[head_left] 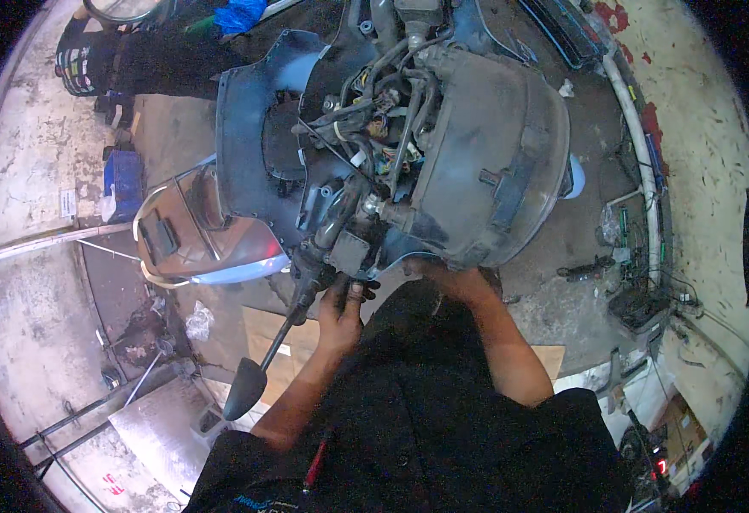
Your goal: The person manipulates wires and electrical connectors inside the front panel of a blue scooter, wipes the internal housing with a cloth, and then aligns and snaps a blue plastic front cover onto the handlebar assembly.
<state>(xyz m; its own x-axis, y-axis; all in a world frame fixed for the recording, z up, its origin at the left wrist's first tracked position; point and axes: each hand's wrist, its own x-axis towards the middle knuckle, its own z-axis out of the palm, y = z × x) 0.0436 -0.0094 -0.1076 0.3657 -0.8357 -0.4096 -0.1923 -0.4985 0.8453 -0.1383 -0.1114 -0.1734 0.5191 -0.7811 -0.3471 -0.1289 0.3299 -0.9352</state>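
Note:
A scooter with its front opened up stands before me, its bundle of wires and cables (383,128) bare in the middle. My left hand (342,315) is just below the handlebar end (310,278), beside a dark square box (350,252) on the bar. Its fingers are bent and pressed together; what they hold, if anything, is too dark to make out. A mirror (248,386) on a stem sticks out to the left of that hand. My right hand (455,280) reaches under the lower edge of a large dusty grey panel (485,154), and its fingers are mostly hidden there.
Blue body panels (242,154) flank the wiring on the left, with the orange and red tail lamp end (233,244) beyond. A blue box (123,184) stands by the left wall. Cardboard (272,346) lies underfoot. A white pipe (643,162) and a tray (639,312) are at right.

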